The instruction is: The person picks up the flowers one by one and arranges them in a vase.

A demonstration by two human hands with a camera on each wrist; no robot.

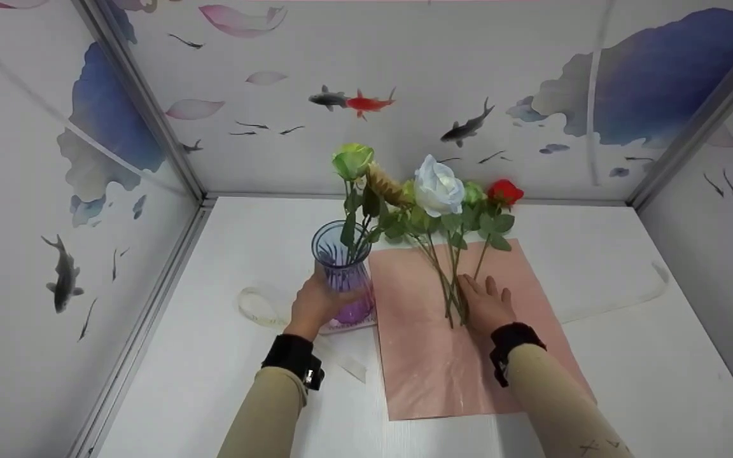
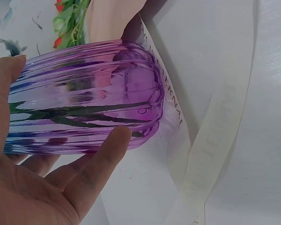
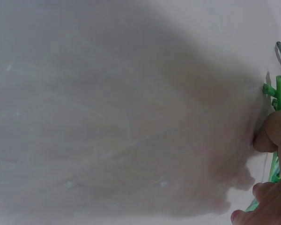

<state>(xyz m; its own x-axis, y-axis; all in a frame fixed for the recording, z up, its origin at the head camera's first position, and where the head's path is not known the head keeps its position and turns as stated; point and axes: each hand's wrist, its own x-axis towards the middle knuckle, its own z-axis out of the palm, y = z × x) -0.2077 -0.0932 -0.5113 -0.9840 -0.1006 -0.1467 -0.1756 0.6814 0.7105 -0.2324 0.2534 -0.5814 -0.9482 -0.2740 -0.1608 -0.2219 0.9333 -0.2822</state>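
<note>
My left hand (image 1: 319,305) grips a ribbed glass vase (image 1: 347,280), blue at the rim and purple at the base, with thumb and fingers on opposite sides. Stems of a green rose (image 1: 353,161) stand inside it; they show through the purple glass (image 2: 126,77) in the left wrist view. On a pink sheet of wrapping paper (image 1: 424,375) lie several artificial flowers, among them a pale blue-white rose (image 1: 438,186) and a red rose (image 1: 504,192). Beside their crossed green stems (image 1: 452,292) rests my right hand (image 1: 486,308), fingers spread and touching them.
A cream lettered ribbon (image 2: 220,112) runs under and beside the vase, with a loop (image 1: 253,308) on the left. Another pale strip (image 1: 621,302) trails off to the right of the paper. White panels with painted fish enclose the white table (image 1: 201,375) at the back and sides.
</note>
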